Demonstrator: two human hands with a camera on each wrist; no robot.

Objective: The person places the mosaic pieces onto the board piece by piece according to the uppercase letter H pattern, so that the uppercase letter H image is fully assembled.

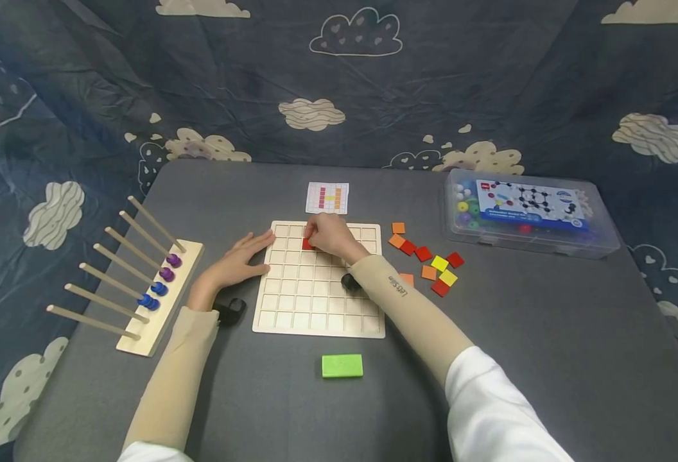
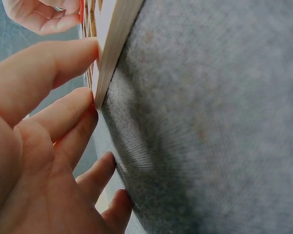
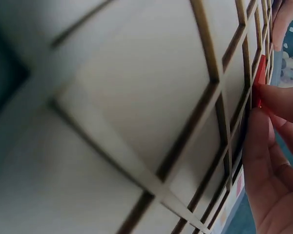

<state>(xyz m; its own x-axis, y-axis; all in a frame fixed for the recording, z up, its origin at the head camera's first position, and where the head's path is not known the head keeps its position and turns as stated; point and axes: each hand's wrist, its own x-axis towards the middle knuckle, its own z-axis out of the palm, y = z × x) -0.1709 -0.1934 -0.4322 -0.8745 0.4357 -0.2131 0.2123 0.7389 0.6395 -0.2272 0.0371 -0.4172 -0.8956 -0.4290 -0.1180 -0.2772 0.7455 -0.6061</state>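
Right hand (image 1: pixel 330 234): pinches red tile (image 1: pixel 307 244), at board (image 1: pixel 301 320), toward far edge;
Left hand (image 1: pixel 237 260): fingers spread, touching board's left edge;
Near edge: tabletop (image 1: pixel 293 410) strip before green block (image 1: pixel 341 366);

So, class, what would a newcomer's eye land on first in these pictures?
Probably the pale wooden grid board mid-table, where the right hand pinches a red square tile near the board's far edge. Next, the scattered red, orange and yellow tiles right of the board, and the bright green block on its near side.
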